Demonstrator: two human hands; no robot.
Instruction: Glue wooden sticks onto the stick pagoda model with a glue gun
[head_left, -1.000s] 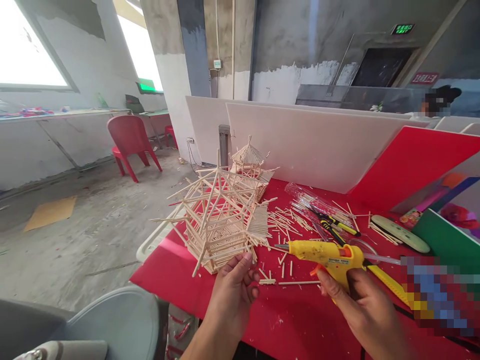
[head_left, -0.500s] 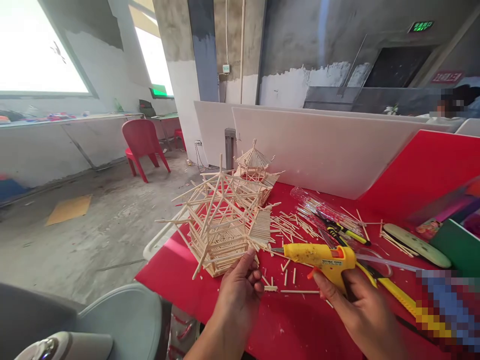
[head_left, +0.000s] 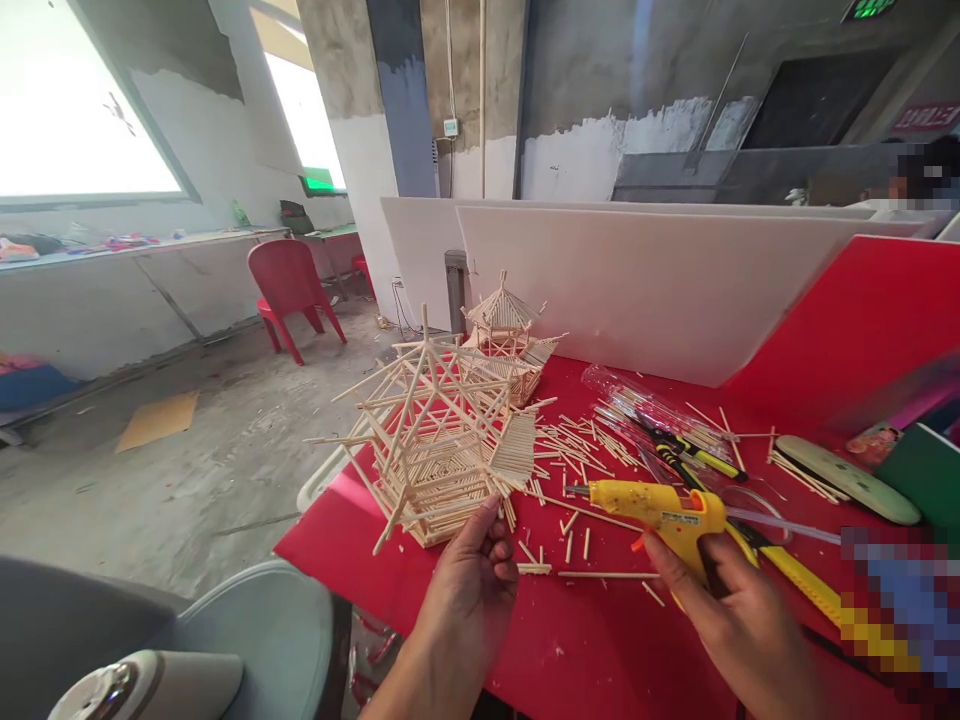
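Observation:
My left hand [head_left: 469,590] pinches the near edge of a large open frame model built of thin wooden sticks [head_left: 431,445], which rests on the red table [head_left: 600,650]. My right hand [head_left: 739,620] is wrapped round the handle of a yellow glue gun [head_left: 660,508], forefinger on the orange trigger, nozzle pointing left toward the model. Loose sticks [head_left: 577,450] lie scattered between the two hands. A smaller finished stick pavilion [head_left: 504,335] stands behind the big model.
A clear plastic pack of sticks [head_left: 649,410], yellow-handled pliers [head_left: 694,460], a yellow utility knife [head_left: 802,580] and a pale green oval object [head_left: 847,480] lie on the right. White and red boards [head_left: 637,290] stand behind. A grey chair [head_left: 247,630] sits lower left; another person is far right.
The view has shifted a little. The glue gun has drifted slightly right and away from the model. My left hand keeps its hold on the model's edge.

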